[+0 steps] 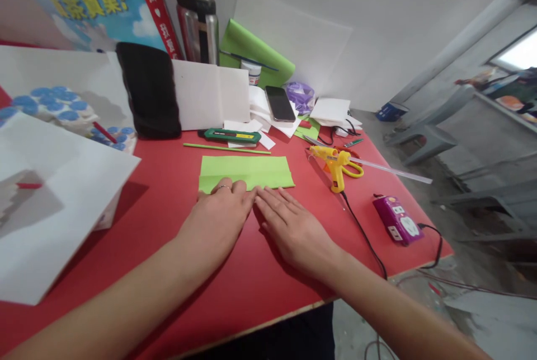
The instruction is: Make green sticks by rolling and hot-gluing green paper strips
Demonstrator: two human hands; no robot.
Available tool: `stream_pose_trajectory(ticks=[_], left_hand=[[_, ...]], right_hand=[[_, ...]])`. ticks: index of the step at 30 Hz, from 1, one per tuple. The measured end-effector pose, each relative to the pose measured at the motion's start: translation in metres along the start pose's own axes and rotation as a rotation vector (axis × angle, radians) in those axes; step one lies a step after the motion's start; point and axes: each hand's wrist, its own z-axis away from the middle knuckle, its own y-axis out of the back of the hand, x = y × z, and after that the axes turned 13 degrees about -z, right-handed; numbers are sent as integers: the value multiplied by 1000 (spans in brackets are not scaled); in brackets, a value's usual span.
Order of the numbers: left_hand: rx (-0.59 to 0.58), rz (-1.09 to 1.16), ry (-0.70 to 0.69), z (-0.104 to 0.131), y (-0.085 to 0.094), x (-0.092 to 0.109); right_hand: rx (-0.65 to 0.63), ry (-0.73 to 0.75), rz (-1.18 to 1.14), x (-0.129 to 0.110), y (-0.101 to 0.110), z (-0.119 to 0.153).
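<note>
A green sheet of paper (247, 167) lies on the red table, a crease running along its length and its near edge folded over. My left hand (218, 214) is at its near left edge, fingers bent and pressed on the paper, a ring on one finger. Laid along the near edge to the right is my right hand (291, 225), its fingers stretched out and resting on the fold. The two hands meet near the middle of that edge. Just beyond the paper are a thin green stick (226, 149) and a green utility knife (230, 135).
On the right are a yellow glue gun (335, 167) with a glue stick, scissors (354, 169) and a purple power strip (398, 220). A phone (279, 104), black object (149, 91) and thermos (196, 13) stand behind. White board (54, 203) and a blue-dotted model (54, 103) occupy the left.
</note>
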Motion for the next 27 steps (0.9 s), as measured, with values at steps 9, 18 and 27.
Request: stream_pose_trajectory(ticks=[9, 18, 27], left_hand=[[13, 2, 6, 0, -1, 0], [13, 35, 6, 1, 0, -1], [32, 24, 4, 3, -6, -5]], right_hand=[[-67, -130, -44, 6, -4, 0], [-57, -132, -132, 15, 1, 3], [24, -179, -71, 25, 1, 11]])
